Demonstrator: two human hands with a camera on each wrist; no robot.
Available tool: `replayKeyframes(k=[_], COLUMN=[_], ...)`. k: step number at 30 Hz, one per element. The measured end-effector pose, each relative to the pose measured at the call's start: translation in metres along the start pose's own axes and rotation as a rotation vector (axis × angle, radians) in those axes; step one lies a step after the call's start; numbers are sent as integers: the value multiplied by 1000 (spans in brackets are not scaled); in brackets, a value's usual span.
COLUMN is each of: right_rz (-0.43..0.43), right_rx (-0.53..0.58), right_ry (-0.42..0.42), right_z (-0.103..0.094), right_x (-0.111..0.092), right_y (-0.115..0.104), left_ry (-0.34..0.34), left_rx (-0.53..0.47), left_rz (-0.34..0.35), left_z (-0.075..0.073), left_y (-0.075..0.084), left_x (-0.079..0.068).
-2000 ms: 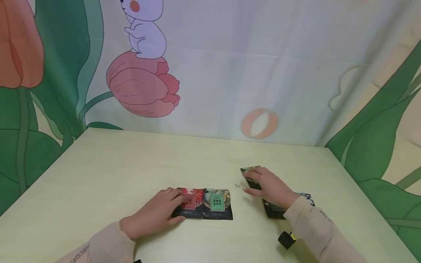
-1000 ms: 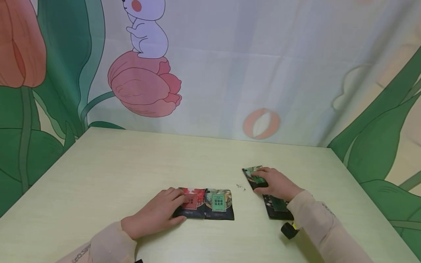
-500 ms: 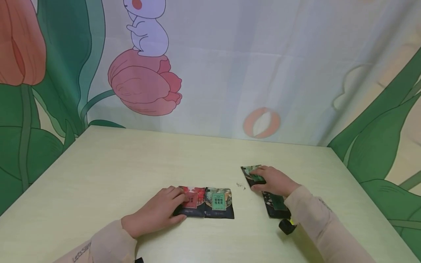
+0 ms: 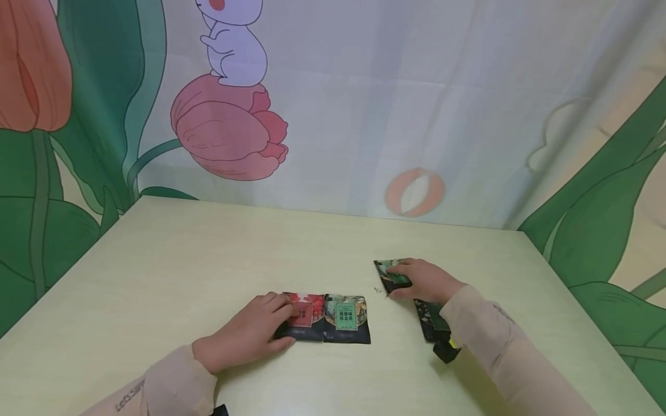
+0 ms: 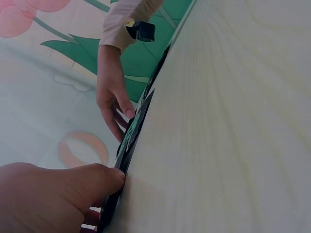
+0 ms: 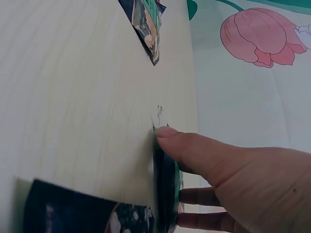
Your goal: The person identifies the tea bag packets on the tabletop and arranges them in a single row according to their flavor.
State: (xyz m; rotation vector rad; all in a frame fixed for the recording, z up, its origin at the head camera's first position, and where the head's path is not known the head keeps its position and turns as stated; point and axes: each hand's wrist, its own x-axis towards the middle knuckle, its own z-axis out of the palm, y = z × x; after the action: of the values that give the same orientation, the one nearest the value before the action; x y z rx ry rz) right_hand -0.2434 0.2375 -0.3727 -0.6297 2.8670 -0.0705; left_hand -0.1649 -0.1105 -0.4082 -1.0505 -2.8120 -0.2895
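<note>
My left hand (image 4: 250, 323) rests on a red-and-black sachet (image 4: 309, 312), fingers over its left part and thumb at its lower edge. A green-labelled sachet (image 4: 346, 320) lies flat right beside the red one. Farther back, my right hand (image 4: 429, 280) holds another green-labelled sachet (image 4: 390, 274) near the table surface. The right wrist view shows the thumb (image 6: 189, 148) at one edge of this sachet and the fingers on its far side. A dark floral sachet (image 4: 429, 323) lies under my right wrist, partly hidden by the sleeve.
The pale wooden table (image 4: 208, 248) ends at a printed curtain (image 4: 333, 133) behind it. A small dark mark (image 4: 378, 290) shows on the tabletop near the right thumb. A black device (image 4: 446, 351) hangs at the right wrist.
My right hand has slid a little to the left with the green-labelled sachet, nearer the mark on the table. The left hand and the two sachets by it stay in place.
</note>
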Motion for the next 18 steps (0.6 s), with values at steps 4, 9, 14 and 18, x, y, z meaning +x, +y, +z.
replayKeyframes(k=[4,9,14,18], right_rz=[-4,-9,-15,-28], right_rx=[-16,-14,-30,-52], right_ry=[-16,-21,-20,-13], right_z=[-1,-1,-2,-2], right_x=[3,4,4,4], right_y=[-3,-8,-12,-16], left_ry=[-3,3,2,2], left_rx=[3,0,3,4], left_rz=[-1,1,-2,-4], left_z=[-1,-1,0,-1], left_y=[0,0,0,0], left_x=[0,0,0,0])
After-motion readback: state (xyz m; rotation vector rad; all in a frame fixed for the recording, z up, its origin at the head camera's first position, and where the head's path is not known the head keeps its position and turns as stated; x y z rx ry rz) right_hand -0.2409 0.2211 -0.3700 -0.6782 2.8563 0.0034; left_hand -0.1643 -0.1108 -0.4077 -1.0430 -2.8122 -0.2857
